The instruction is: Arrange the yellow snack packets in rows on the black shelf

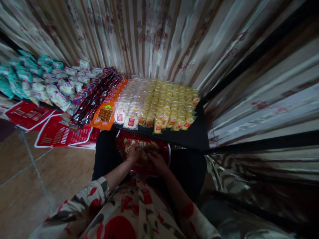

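Note:
A red bag (163, 147) with a white border lies across my lap, under the table's front edge. Small wrapped snacks (151, 144) in golden and tan tones show on it. Over its middle, my left hand (134, 153) has its fingers curled downward among the snacks. My right hand (157, 161) comes in from the other side, fingers bent toward the left hand. The two hands are close together with tan packets between them. Dim light and the fingers themselves hide what exactly each hand grips.
On the black table (199, 132) stand rows of yellow-wrapped cakes (171, 103) and white round packs (131, 120). Left of them lie an orange packet (107, 116), dark sachet strips (97, 93), white-and-blue packets (58, 94) and green ones (18, 81). Curtains (154, 36) hang behind.

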A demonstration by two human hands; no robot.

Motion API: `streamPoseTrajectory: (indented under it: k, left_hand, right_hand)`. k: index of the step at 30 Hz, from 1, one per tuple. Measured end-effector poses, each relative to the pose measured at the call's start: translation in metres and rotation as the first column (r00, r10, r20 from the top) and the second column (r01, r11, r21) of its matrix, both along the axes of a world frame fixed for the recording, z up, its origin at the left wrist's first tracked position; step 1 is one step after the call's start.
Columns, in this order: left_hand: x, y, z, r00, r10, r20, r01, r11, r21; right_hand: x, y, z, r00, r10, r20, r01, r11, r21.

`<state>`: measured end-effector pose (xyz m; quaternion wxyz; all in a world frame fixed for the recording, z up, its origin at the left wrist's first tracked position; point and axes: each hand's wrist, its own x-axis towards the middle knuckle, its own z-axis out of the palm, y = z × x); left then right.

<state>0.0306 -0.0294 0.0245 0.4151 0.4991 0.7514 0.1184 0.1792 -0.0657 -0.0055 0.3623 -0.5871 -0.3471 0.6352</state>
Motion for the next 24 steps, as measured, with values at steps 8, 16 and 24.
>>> streamPoseTrajectory:
  k: [8,16,24]
  left_hand:
    - [0.024,-0.008,0.047,0.911,0.012,0.412,-0.033,0.998,0.045]
    - [0.042,0.000,0.091,0.834,-0.353,0.423,0.178,0.899,0.400]
    - [0.065,0.019,0.112,0.707,-0.610,0.358,0.311,0.723,0.617]
  right_hand:
    - [0.044,-0.006,0.061,0.991,-0.122,0.045,0.118,0.989,0.090]
    - [0.059,-0.015,0.097,0.917,-0.257,-0.306,0.249,0.966,-0.065]
    - [0.077,-0.010,0.108,0.854,-0.436,-0.283,0.483,0.867,0.120]
